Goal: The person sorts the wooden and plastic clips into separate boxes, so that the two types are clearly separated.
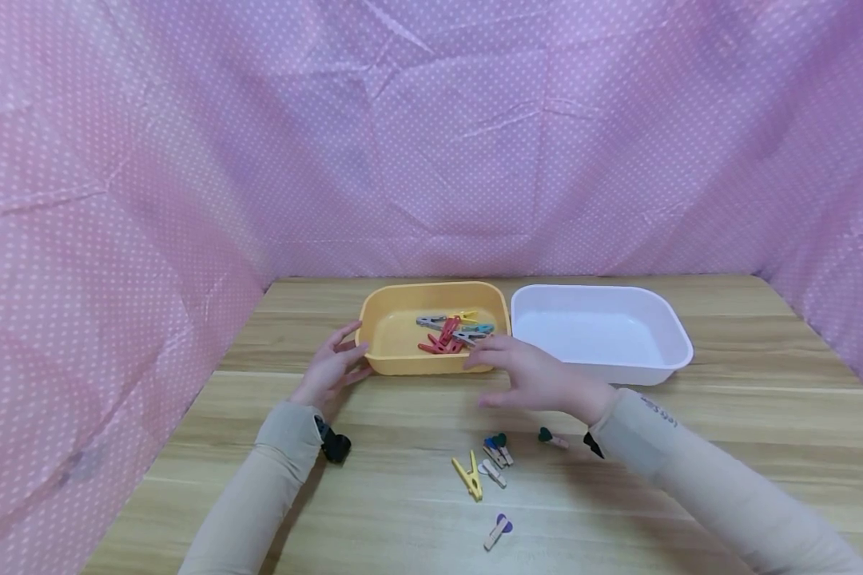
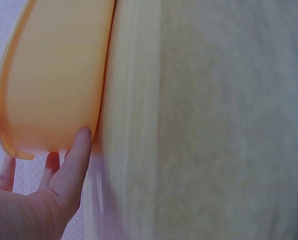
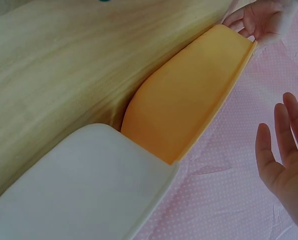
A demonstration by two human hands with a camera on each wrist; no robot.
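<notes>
Orange tray [image 1: 424,366]: near-right corner hidden behind right grip [image 1: 535,375], apart; heaped clips [image 1: 446,333], uncountable. Surface [image 1: 388,511]: wooden clips [image 1: 495,474], five; yellow clip [image 1: 474,486], one. Left grip [image 1: 331,367] apart, touching tray.

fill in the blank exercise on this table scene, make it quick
1. The person's ____ hand touches the end of the yellow basin.
2. In the head view, the white basin stands to the ____ of it.
3. The V-shaped clip lying on the table is coloured ____.
4. The wooden clothespin nearest the person has a ____ decoration.
Missing words: left; right; yellow; purple.
</notes>
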